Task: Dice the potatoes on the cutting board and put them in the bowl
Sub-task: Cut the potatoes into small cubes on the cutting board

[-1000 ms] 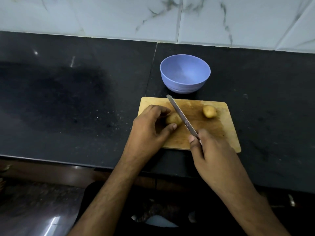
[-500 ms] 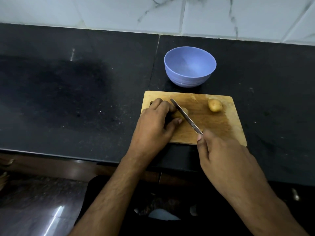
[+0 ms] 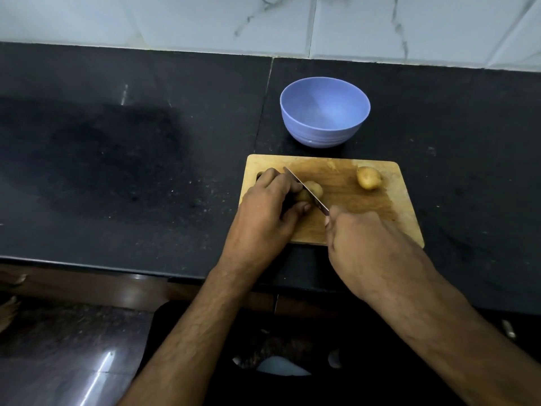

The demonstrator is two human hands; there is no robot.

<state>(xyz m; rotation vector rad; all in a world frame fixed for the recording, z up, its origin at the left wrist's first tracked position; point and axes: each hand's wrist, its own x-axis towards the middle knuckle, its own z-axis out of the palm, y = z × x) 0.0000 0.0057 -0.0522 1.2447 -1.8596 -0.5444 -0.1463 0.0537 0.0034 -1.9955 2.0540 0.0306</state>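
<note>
A wooden cutting board [image 3: 345, 183] lies on the black counter, near its front edge. My left hand [image 3: 269, 209] holds a small potato [image 3: 314, 189] on the board's left part, fingers and thumb curled round it. My right hand [image 3: 369, 244] grips the handle of a knife [image 3: 304, 189], whose blade lies diagonally across that potato. A second whole potato [image 3: 369, 177] sits at the board's far right corner. An empty blue bowl [image 3: 325, 111] stands just behind the board.
The black stone counter [image 3: 131, 171] stretches wide to the left and right of the board. A white marbled tile wall [image 3: 263, 22] rises behind it. Below the counter's front edge are dark cabinet fronts [image 3: 87, 285] and the floor.
The knife blade has slid in over the potato held by my left hand and sits lower on it. The view has shifted slightly; the other potato and bowl have stayed put.
</note>
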